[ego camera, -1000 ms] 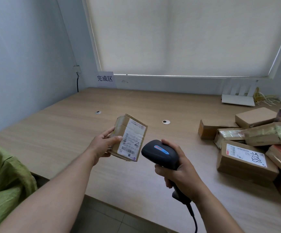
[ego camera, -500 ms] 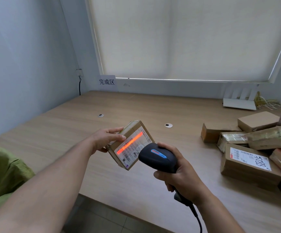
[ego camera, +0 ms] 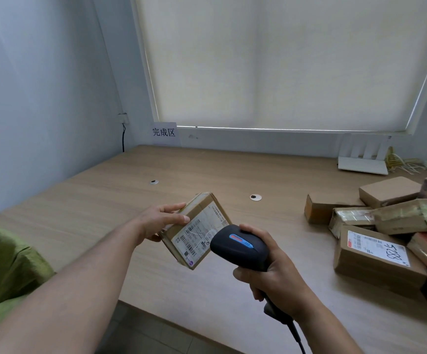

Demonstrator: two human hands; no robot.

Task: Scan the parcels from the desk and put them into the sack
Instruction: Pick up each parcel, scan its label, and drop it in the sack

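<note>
My left hand [ego camera: 160, 221] grips a small brown cardboard parcel [ego camera: 197, 229] above the wooden desk [ego camera: 105, 208], its white barcode label tilted toward me. My right hand [ego camera: 273, 272] holds a black handheld scanner [ego camera: 239, 247] with a blue stripe, its head right beside the parcel's lower right corner and covering part of the label. No scan light shows on the label. A green sack [ego camera: 5, 267] sits at the left edge, below the desk's near corner.
Several cardboard parcels [ego camera: 376, 251] are piled on the desk's right side. A white router [ego camera: 363, 163] and tangled cables stand at the back right. A paper sign [ego camera: 165, 132] leans on the wall below the blind. The scanner's cable hangs over the desk's front edge.
The orange scan line that crossed the label half a second ago is gone. The parcel has tilted and shifted slightly right, closer to the scanner.
</note>
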